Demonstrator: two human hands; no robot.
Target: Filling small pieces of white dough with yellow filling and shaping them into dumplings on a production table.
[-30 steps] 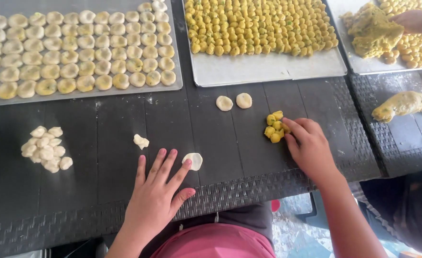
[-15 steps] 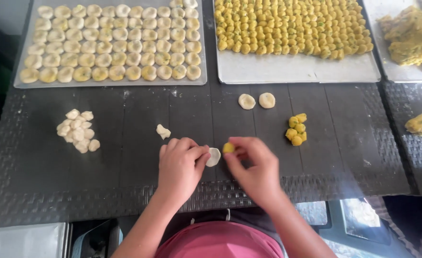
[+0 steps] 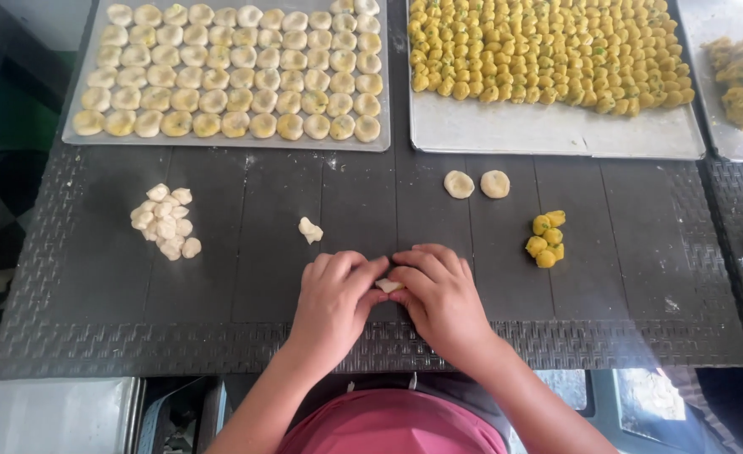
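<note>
Our dark matted surface (image 3: 245, 219) carries two trays (image 3: 548, 139) beyond our grip. Our left hand (image 3: 334, 298) and right hand (image 3: 439, 294) close fingertips together around one dough piece (image 3: 387, 286), pinching it shut; yellow filling balls (image 3: 546, 238) wait just right.

I count three metal trays (image 3: 548, 134), two flat dough discs (image 3: 476, 184), five yellow filling balls (image 3: 546, 240) and one torn dough scrap (image 3: 309, 229) on my bench (image 3: 245, 252).
</note>
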